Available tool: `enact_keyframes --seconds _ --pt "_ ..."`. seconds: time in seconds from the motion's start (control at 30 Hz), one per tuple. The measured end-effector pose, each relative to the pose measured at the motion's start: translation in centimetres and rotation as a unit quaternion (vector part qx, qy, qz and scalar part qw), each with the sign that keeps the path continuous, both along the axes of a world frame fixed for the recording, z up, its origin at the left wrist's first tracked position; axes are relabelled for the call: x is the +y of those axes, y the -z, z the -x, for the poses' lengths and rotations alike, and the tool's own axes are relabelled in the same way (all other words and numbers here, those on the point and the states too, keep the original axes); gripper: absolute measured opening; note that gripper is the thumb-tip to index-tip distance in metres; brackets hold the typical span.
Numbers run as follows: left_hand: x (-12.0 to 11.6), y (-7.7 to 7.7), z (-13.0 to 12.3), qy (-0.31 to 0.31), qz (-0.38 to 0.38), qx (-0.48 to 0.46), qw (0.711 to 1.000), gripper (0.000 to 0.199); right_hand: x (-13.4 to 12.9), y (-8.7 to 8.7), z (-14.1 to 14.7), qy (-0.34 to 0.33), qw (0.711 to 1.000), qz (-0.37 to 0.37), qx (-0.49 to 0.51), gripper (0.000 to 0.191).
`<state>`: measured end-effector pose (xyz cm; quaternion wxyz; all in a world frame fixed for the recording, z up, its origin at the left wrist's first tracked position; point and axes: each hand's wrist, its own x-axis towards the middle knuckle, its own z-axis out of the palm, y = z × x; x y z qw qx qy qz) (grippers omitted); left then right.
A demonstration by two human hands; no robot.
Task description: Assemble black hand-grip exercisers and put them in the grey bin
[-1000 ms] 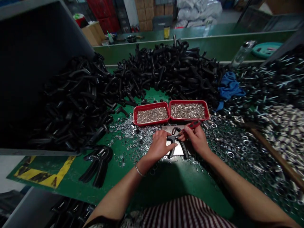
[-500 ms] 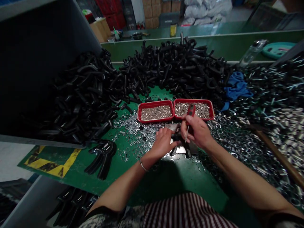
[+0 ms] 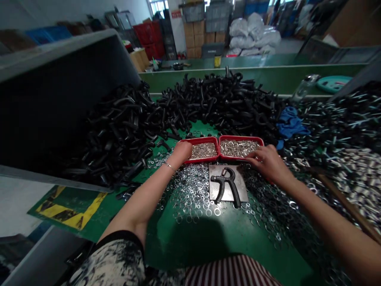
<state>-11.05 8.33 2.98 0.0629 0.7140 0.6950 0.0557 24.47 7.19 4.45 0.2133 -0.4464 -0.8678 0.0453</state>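
Observation:
At the left end of the left red tray (image 3: 202, 161), my left hand (image 3: 182, 150) reaches over the rim, fingers bent down and hidden. Small metal pieces (image 3: 205, 150) fill that tray. My right hand (image 3: 268, 161) is at the front right corner of the right red tray (image 3: 241, 137), which holds small pin-like metal parts (image 3: 238, 148). Its fingers are curled; a bit of red beneath the palm looks like the screwdriver's handle (image 3: 270, 182). Between my hands, a black hand grip exerciser (image 3: 228, 184) lies on a metal plate (image 3: 216, 171), its two handles pointing toward me.
Black handles (image 3: 205, 99) are heaped along the back and left, beside a grey bin (image 3: 101, 43). Loose rings (image 3: 190, 194) surround the plate. A blue cloth (image 3: 291, 121), a hammer (image 3: 342, 194) and metal sleeves (image 3: 360, 171) are on the right.
Both hands have left the hand grip exerciser: my left hand moved left to its tray, my right hand right to the other tray's corner. The view has tilted upward.

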Motion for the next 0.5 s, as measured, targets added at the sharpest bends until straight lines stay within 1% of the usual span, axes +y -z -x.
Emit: enact_keyframes --seconds 0.03,0.1,0.17,0.23,0.3,0.4,0.43,0.5 --pt "0.1 0.2 0.1 0.001 -0.008 0.004 1.0 0.013 0.5 -0.2 2.5 -0.032 0.999 0.002 -0.003 0.026" --pt "-0.3 0.8 0.0 -0.001 -0.028 0.014 1.0 0.017 1.8 -0.5 7.5 -0.081 0.996 -0.008 -0.03 0.023" --pt "-1.2 1.4 -0.3 -0.005 -0.053 0.018 0.998 0.023 3.1 -0.4 12.0 -0.135 0.985 -0.001 -0.107 0.023" --pt "-1.8 1.6 -0.3 -0.009 -0.072 0.018 0.997 0.026 4.5 0.0 15.3 -0.149 0.978 0.01 -0.145 0.021" --pt "-2.1 1.5 -0.1 -0.012 -0.09 0.016 0.996 0.028 5.6 0.7 17.2 -0.146 0.976 0.02 -0.162 0.018" --pt "-3.0 1.0 -0.9 0.007 -0.14 0.015 0.99 0.028 6.5 1.7 18.0 -0.138 0.975 0.03 -0.174 0.019" --pt "-3.7 1.0 -1.7 0.024 -0.157 0.006 0.987 0.028 6.6 1.9 18.0 -0.136 0.975 0.033 -0.174 0.02" --pt "-6.0 1.0 -4.1 0.077 -0.17 -0.028 0.982 0.027 6.6 2.2 17.6 -0.134 0.975 0.038 -0.171 0.022"
